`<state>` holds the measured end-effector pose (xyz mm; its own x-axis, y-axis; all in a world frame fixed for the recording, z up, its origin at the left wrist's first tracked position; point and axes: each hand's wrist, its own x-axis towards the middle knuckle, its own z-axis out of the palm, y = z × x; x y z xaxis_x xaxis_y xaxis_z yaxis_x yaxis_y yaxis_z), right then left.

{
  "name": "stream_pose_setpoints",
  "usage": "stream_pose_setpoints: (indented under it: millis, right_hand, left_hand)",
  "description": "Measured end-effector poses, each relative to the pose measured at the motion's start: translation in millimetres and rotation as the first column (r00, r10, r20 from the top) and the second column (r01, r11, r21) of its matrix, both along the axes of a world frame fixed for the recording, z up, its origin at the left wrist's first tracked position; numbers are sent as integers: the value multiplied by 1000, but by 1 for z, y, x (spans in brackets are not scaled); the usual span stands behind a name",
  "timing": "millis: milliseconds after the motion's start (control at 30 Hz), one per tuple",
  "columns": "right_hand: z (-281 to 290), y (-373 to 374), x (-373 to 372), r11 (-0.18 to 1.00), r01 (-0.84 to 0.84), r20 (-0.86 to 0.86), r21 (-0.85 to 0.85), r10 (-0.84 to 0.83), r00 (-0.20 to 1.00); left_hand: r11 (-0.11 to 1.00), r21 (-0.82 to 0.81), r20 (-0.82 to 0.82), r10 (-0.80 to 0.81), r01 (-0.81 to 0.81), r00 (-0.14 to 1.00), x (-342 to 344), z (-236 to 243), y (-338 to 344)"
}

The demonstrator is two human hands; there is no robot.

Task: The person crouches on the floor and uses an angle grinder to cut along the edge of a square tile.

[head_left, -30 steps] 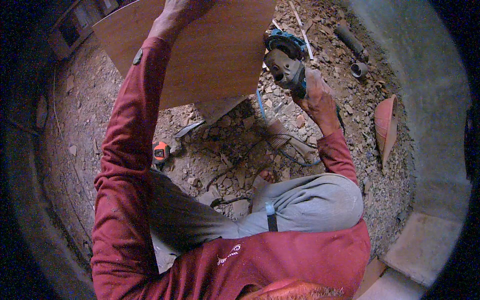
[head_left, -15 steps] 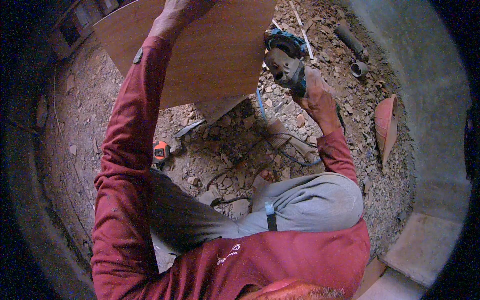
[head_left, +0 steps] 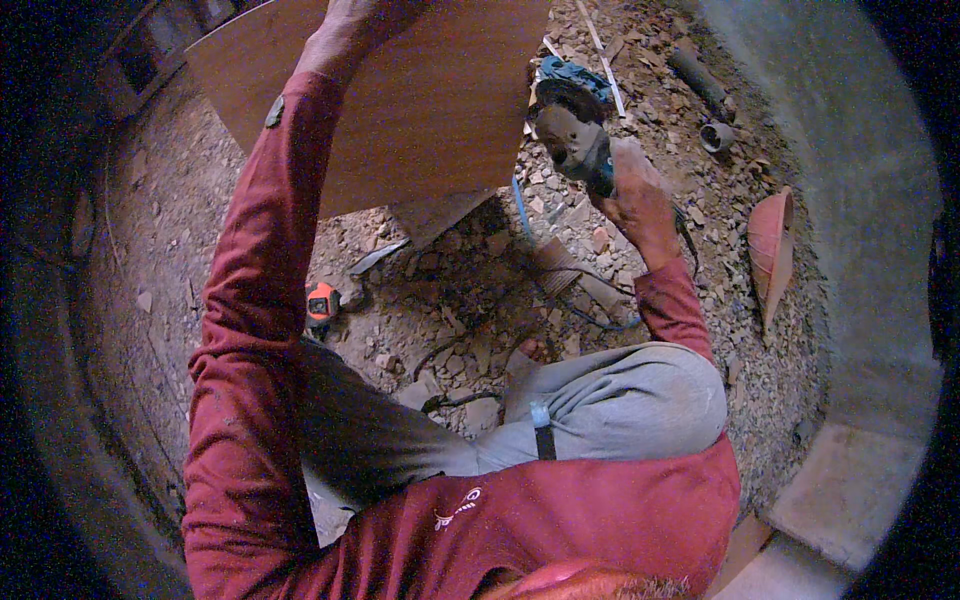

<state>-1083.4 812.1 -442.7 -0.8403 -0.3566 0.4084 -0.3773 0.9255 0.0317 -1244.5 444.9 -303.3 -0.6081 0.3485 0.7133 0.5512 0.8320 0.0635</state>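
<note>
My left hand (head_left: 350, 30) is on the wood-grain board (head_left: 425, 120) at the top; its fingers run out of view, so their grip is hidden. My right hand (head_left: 635, 205) is wrapped round the body of an angle grinder (head_left: 570, 130) with a teal guard and dusty grey head, held beside the board's right edge. Its dark cable hangs in loops below. Under the board's lower edge lies a flat grey piece (head_left: 430, 220), and an orange-and-black tape measure (head_left: 322, 300) rests on the rubble left of centre.
Broken tile and rubble (head_left: 470, 350) cover the ground around my crossed legs. A pale red pan (head_left: 770, 250), a grey pipe (head_left: 700, 75), a short fitting (head_left: 717, 137) and thin white strips (head_left: 610, 70) lie rightward. A concrete wall (head_left: 870, 250) and slab (head_left: 830, 490) border the right side.
The grinder and my right hand have shifted very slightly to the right. My left arm and the board look unchanged.
</note>
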Motion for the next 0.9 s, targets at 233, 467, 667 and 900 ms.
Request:
stream_pose_setpoints:
  millis: [233, 467, 667, 900]
  right_hand:
    - [36, 3, 3, 880, 182, 283, -438, -58, 958]
    - [67, -10, -18, 497, 510, 694, -702, 315, 648]
    - [79, -19, -37, 423, 541, 684, -727, 376, 625]
    - [100, -33, -33, 408, 523, 659, -748, 367, 656]
  left_hand:
    - [996, -8, 46, 89, -88, 995, 3, 4, 8]
    - [995, -47, 50, 85, -83, 995, 1, 2, 13]
    - [996, -29, 7, 83, -83, 997, -1, 1, 2]
    - [1000, -10, 11, 12, -12, 1000, -6, -4, -1]
